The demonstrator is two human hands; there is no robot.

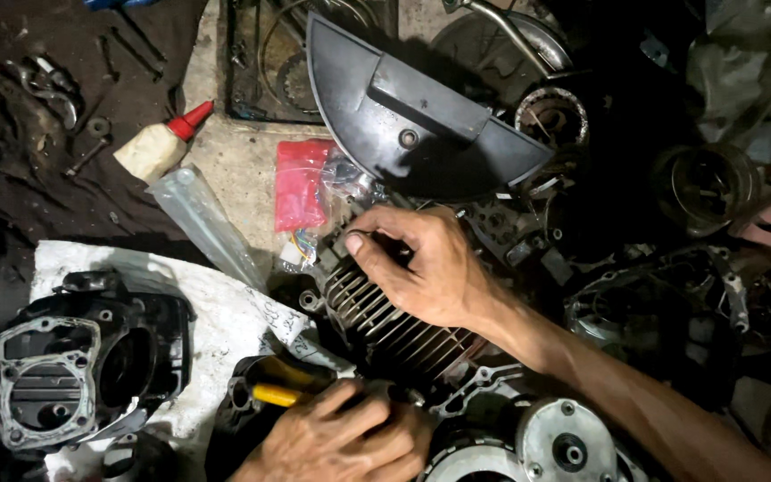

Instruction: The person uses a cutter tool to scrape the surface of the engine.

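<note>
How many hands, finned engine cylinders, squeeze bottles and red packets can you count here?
Hands: 2, the left hand and right hand
Finned cylinders: 2, one under the hands, one on white paper
Squeeze bottles: 1
Red packets: 1
Total: 6

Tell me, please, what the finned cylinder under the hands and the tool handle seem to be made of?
The finned cylinder looks like cast metal, dull grey and greasy, judging by its thin rigid fins. The tool handle in the left hand looks like yellow and black plastic or rubber, smooth with a slight sheen. The right hand rests on the fins.
</note>
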